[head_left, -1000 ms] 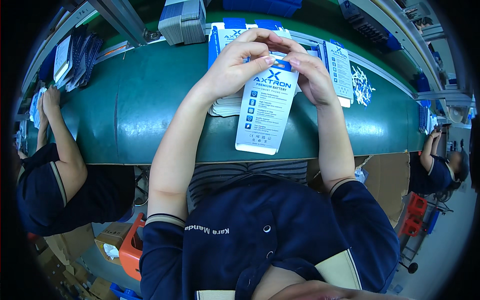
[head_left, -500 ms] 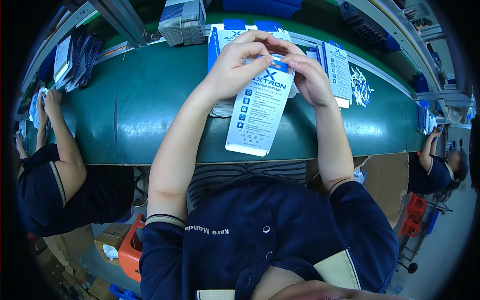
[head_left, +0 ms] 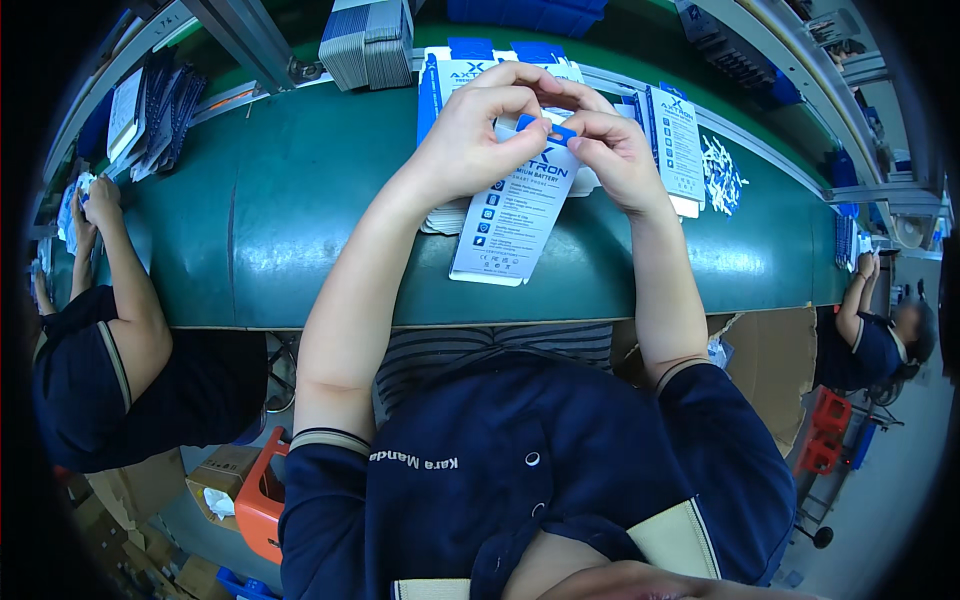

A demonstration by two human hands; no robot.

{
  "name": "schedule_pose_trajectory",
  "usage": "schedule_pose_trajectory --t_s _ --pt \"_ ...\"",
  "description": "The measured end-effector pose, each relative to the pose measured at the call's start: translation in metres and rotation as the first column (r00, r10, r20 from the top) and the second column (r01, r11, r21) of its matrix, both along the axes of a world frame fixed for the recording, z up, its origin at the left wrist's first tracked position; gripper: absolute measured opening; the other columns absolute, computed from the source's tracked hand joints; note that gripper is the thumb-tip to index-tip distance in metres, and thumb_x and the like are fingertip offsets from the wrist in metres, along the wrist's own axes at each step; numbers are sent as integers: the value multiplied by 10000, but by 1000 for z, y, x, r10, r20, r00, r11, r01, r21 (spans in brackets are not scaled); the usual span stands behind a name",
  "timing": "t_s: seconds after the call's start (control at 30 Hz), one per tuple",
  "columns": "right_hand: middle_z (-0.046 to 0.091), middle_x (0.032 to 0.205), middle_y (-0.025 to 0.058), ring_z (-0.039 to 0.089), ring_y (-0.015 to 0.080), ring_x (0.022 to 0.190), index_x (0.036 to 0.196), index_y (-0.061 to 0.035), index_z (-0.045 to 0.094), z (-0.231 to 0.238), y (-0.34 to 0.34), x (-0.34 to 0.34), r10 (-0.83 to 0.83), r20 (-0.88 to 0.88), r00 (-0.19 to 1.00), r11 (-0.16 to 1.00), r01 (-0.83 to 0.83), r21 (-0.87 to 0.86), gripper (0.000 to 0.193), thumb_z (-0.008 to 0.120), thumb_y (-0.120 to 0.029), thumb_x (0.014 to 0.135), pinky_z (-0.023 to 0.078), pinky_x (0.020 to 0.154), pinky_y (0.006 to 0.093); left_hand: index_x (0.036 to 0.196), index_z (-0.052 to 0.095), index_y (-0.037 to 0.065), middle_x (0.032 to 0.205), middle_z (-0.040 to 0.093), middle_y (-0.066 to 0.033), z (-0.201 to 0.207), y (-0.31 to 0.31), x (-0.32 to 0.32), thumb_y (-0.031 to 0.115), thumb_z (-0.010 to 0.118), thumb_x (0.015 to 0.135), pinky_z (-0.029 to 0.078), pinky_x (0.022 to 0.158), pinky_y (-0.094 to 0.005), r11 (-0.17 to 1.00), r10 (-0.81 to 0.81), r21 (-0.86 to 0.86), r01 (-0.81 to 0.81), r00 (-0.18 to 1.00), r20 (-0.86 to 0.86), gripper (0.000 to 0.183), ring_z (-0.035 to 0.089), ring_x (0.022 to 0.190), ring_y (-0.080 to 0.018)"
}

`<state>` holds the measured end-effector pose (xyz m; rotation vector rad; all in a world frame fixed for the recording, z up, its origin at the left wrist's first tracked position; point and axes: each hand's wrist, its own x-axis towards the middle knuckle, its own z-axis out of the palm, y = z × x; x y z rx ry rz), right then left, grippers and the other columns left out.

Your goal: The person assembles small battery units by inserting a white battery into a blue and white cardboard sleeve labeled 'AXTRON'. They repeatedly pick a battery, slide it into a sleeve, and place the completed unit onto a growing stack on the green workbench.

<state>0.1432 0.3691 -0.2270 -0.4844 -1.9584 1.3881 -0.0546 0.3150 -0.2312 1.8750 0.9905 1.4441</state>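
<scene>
A flat white-and-blue printed carton (head_left: 508,228) hangs upright before me above the near part of the green table, its blue hang tab (head_left: 548,130) at the top. My left hand (head_left: 478,135) is closed, thumb and fingers pinching the tab's left side. At the tab's right side, my right hand (head_left: 618,155) is closed too, thumb and forefinger gripping the edge. Behind my hands lie more blue-and-white cartons (head_left: 440,92), partly hidden by them. Farther right, a stack of similar cartons (head_left: 677,145) stands beside a heap of small white and blue pieces (head_left: 722,175).
A green table (head_left: 300,220) spans my front. Bundled flat cartons (head_left: 366,45) stand at the back, with a blue bin (head_left: 525,10) beyond. Dark printed sheets (head_left: 160,115) lie at far left. A co-worker (head_left: 110,350) works on the left, another person (head_left: 875,330) at far right.
The carton's lower end has risen and tipped slightly away. My right thumb and fingers have shifted on the tab, showing more of it and its slot.
</scene>
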Motion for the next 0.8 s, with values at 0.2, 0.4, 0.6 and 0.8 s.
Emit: schedule_pose_trajectory --t_s 0.2,0.4,0.6,0.8 --pt "513 1363 112 498 228 1230 820 -1 678 0 -1 0 -29 27 999 999 28 18 135 611 -116 847 385 1016 363 798 608 -6 1188 598 -99 0 0 1 110 625 814 405 992 -348 1000 4 -6 -4 1000 15 118 547 1141 -235" --pt "516 1349 114 495 224 1230 756 -11 644 -3 0 -2 -36 -9 999 999 36 19 171 626 -150 854 381 1008 353 802 606 -11 1199 588 -104 1 -1 3 102 615 814 413 981 -345 1000 2 -15 -2 1000 7 114 549 1139 -233" --pt "538 1313 118 518 220 1189 756 -8 655 -6 1 -2 -104 18 994 991 102 87 169 636 -152 843 401 980 350 790 602 -21 1217 574 -111 -1 -1 6 86 598 821 434 950 -330 999 -27 -22 27 1000 -2 112 549 1139 -228" --pt "546 1304 116 523 228 1183 829 -11 701 -3 -6 -6 -140 -10 990 989 140 46 126 651 -127 824 408 972 355 795 610 -19 1220 573 -110 2 -2 3 93 596 835 448 921 -320 1000 -4 -8 4 999 -36 120 558 1122 -229"
